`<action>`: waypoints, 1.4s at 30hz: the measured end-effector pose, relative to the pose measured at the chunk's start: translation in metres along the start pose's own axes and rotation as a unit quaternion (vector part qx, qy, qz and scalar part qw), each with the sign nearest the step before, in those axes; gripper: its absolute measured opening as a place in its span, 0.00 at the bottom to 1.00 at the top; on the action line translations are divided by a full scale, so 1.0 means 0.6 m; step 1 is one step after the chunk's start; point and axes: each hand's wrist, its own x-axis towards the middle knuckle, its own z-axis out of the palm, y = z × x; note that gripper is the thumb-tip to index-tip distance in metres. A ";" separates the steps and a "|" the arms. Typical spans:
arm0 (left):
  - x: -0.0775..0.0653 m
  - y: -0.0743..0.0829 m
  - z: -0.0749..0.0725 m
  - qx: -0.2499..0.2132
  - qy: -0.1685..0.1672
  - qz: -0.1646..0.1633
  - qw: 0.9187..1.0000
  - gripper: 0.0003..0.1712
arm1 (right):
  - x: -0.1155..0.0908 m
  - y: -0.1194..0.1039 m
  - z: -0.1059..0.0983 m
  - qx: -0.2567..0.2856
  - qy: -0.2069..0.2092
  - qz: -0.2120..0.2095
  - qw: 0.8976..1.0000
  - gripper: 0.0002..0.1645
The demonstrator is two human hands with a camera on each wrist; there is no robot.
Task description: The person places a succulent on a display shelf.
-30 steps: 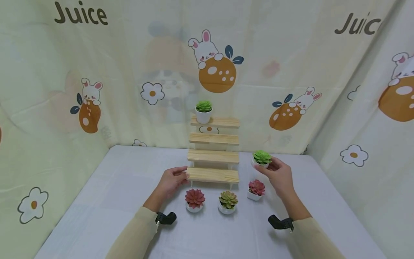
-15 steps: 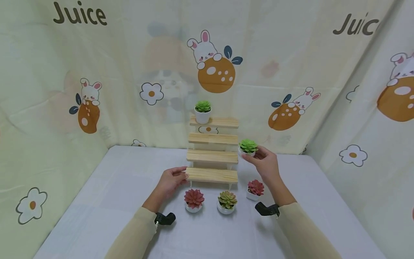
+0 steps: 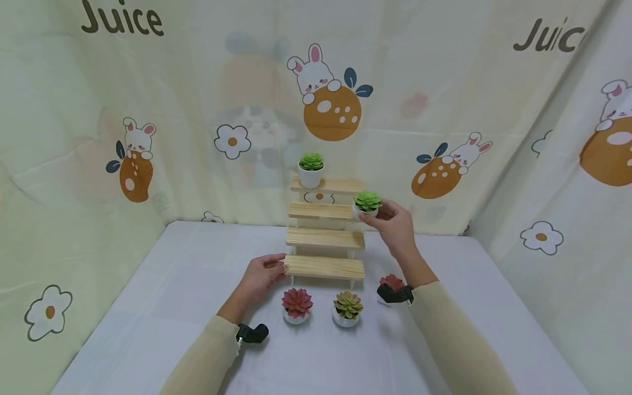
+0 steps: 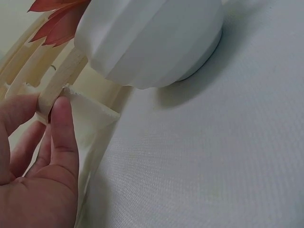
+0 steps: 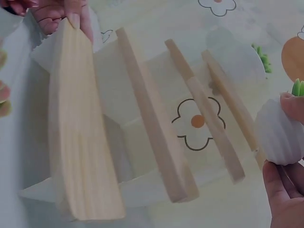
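Observation:
My right hand (image 3: pixel 397 226) grips a bright green potted succulent (image 3: pixel 367 202) by its white pot, which overlaps the right end of the second board from the top in the head view. In the right wrist view, thumb and fingers hold the ribbed white pot (image 5: pixel 279 134) from both sides. My left hand (image 3: pixel 260 278) pinches the left end of the lowest board (image 3: pixel 323 267) of a four-step wooden display stand. The left wrist view shows that board's end (image 4: pixel 61 81) between thumb and fingers. Another green succulent (image 3: pixel 311 171) stands at the left of the top board.
In front of the stand, a red succulent (image 3: pixel 297 303) and a green-pink succulent (image 3: pixel 348 306) sit on the white-covered table (image 3: pixel 163 296). A second red succulent (image 3: pixel 393 282) lies partly hidden behind my right wrist camera. A printed curtain (image 3: pixel 197 181) hangs behind the table.
My right hand has carried the green succulent up and to the left, from beside the stand to its second board from the top. My left hand has stayed on the lowest board.

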 end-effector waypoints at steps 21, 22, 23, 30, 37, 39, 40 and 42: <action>0.001 -0.002 -0.001 0.002 -0.003 -0.004 1.000 0.24 | 0.089 -0.063 0.042 -0.028 -0.016 -0.019 0.999 0.36; 0.001 -0.001 -0.002 0.001 -0.003 -0.005 1.000 0.24 | 0.093 -0.066 0.044 -0.032 -0.016 -0.019 0.999 0.36; 0.001 -0.001 -0.002 0.001 -0.004 -0.004 1.000 0.24 | 0.096 -0.070 0.045 -0.035 -0.016 -0.018 0.999 0.36; 0.004 -0.001 -0.005 0.006 -0.003 -0.004 1.000 0.24 | 0.123 -0.082 0.056 -0.027 -0.019 0.010 0.999 0.35; 0.008 -0.004 -0.007 -0.002 -0.006 -0.003 1.000 0.24 | 0.138 -0.075 0.063 -0.039 -0.011 0.028 0.999 0.35; 0.009 -0.003 -0.007 -0.005 -0.006 -0.003 1.000 0.24 | 0.142 -0.072 0.064 -0.048 -0.003 0.030 0.998 0.33; 0.009 -0.003 -0.007 -0.004 -0.006 -0.004 1.000 0.24 | 0.144 -0.071 0.065 -0.052 0.001 0.032 0.998 0.33; 0.009 -0.003 -0.008 -0.003 -0.008 -0.006 1.000 0.24 | 0.148 -0.069 0.065 -0.063 0.009 0.034 0.997 0.33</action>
